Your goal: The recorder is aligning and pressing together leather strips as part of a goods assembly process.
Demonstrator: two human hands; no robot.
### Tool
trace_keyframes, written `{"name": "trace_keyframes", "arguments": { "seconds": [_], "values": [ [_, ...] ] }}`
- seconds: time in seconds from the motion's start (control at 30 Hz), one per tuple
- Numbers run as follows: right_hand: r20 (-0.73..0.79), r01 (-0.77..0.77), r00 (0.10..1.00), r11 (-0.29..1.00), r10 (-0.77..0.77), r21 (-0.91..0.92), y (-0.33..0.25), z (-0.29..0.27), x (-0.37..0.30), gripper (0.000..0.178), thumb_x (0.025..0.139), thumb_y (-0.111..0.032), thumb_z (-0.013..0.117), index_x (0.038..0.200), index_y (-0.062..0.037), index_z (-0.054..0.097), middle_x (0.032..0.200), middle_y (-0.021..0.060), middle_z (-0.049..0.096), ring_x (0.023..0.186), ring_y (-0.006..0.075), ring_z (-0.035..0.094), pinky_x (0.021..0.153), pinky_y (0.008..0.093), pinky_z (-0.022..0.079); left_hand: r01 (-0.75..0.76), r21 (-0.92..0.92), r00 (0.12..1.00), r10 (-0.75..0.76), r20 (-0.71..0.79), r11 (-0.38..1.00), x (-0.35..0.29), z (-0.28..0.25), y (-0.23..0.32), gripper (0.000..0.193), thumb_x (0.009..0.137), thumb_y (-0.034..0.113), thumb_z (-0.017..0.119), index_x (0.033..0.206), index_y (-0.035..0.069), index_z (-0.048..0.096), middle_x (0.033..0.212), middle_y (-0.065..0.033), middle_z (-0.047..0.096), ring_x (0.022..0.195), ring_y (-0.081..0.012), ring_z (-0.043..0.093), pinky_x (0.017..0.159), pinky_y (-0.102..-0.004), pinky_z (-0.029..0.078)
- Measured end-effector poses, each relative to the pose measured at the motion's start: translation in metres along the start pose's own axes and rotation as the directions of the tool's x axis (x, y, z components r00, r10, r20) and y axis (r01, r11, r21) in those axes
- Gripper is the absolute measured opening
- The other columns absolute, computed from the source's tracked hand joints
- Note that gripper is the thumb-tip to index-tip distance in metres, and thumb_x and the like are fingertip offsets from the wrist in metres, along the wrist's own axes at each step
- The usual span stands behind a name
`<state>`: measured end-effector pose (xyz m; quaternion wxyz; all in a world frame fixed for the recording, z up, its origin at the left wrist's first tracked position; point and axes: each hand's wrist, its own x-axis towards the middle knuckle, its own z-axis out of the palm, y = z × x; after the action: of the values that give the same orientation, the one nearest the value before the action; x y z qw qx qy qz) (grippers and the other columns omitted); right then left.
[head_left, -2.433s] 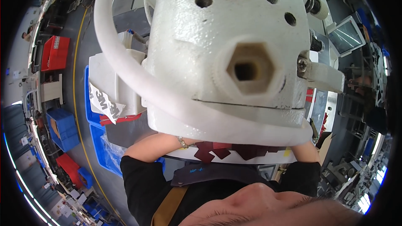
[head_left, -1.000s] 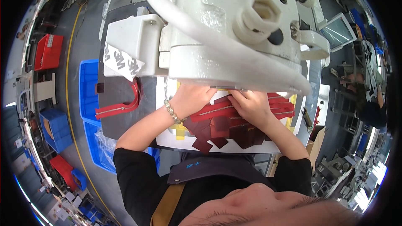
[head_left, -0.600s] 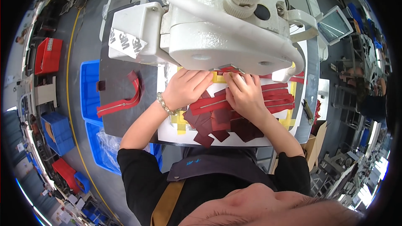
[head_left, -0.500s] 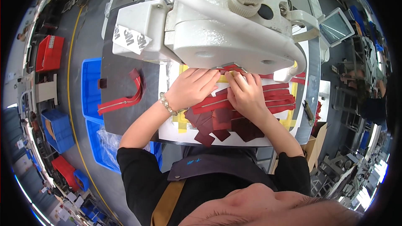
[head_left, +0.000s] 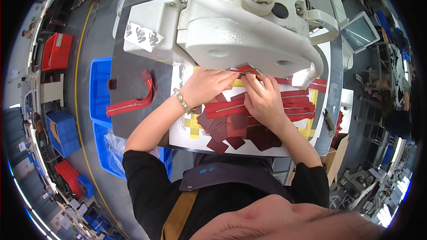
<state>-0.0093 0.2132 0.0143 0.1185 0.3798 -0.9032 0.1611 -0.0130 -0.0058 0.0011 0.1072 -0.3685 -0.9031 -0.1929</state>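
Observation:
Under the head of a white sewing machine [head_left: 249,40], a red zipper [head_left: 318,83] runs along the work surface, partly hidden by the machine and my hands. My left hand [head_left: 208,86] lies over its left part, fingers outstretched and close together, tips beside the needle area. With bent fingers, my right hand [head_left: 265,100] pinches at the zipper just right of there; the fingertips are partly covered. Below my hands several red zippers [head_left: 293,105] lie side by side. Dark red fabric patches [head_left: 262,138] are heaped near the front edge.
A loose red zipper [head_left: 129,106] curves across the dark tabletop [head_left: 129,58] at left. Blue bins [head_left: 101,93] stand beside the table, one holding clear plastic. A small cutting tool [head_left: 329,122] rests at the right edge, near a cardboard box [head_left: 339,153].
My left hand has tilted and slid slightly, its fingers drawn closer together. My right hand stays almost where it was. The whole view has shifted a little.

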Motion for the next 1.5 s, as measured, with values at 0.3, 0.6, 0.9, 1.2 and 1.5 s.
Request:
{"name": "trace_keyframes", "arguments": {
  "seconds": [0.3,0.6,0.9,1.2,1.5],
  "values": [
    [0.006,0.032,0.999,0.999,-0.032,0.0,0.006,0.002,0.003,0.039,0.07,-0.011,0.065,0.109,-0.0052,0.064,0.105,0.0038,0.06,0.099,0.0249,0.057,0.098,0.0467,0.041,0.024,0.003,1.0,-0.024,-0.02,1.0,0.0,0.005,0.002,0.033,0.079,0.021,0.069,0.108,0.008,0.065,0.103,0.0012,0.066,0.094,-0.017,0.062,0.08,-0.0347,0.049],
    [-0.001,0.019,1.0,1.0,-0.019,-0.007,0.002,0.001,0.003,0.039,0.071,-0.011,0.064,0.11,-0.0061,0.064,0.106,0.0044,0.061,0.099,0.0249,0.057,0.097,0.0494,0.042,0.123,0.069,0.991,-0.12,-0.058,0.99,-0.008,-0.004,0.01,0.041,0.075,0.024,0.071,0.109,0.003,0.061,0.107,-0.007,0.061,0.104,-0.0238,0.057,0.091,-0.0347,0.043],
    [0.001,0.001,1.0,0.999,-0.001,-0.052,0.001,0.005,-0.001,0.041,0.07,-0.011,0.064,0.111,-0.006,0.064,0.115,0.0046,0.061,0.1,0.0259,0.059,0.097,0.0503,0.042,0.139,0.113,0.99,-0.134,-0.05,0.984,-0.007,0.003,0.02,0.04,0.078,0.019,0.067,0.114,0.003,0.06,0.103,-0.0083,0.059,0.097,-0.0243,0.058,0.085,-0.0358,0.047],
    [-0.004,-0.004,1.0,1.0,0.004,-0.03,0.001,0.004,-0.001,0.041,0.071,-0.011,0.063,0.112,-0.0061,0.064,0.114,0.0044,0.061,0.101,0.0266,0.059,0.097,0.0495,0.041,0.167,0.252,0.986,-0.161,-0.042,0.953,-0.007,0.004,0.025,0.035,0.082,0.019,0.06,0.117,0.012,0.062,0.099,-0.0053,0.058,0.095,-0.0212,0.055,0.086,-0.0347,0.045],
    [-0.006,-0.007,1.0,1.0,0.007,-0.028,0.001,0.004,0.0,0.04,0.071,-0.011,0.063,0.111,-0.0048,0.064,0.108,0.0053,0.06,0.103,0.0287,0.058,0.097,0.0477,0.043,0.232,0.349,0.972,-0.21,-0.1,0.908,-0.007,0.009,0.029,0.029,0.085,0.026,0.058,0.114,0.022,0.064,0.101,0.0014,0.059,0.103,-0.0177,0.052,0.092,-0.0463,0.033]
  ]
}}
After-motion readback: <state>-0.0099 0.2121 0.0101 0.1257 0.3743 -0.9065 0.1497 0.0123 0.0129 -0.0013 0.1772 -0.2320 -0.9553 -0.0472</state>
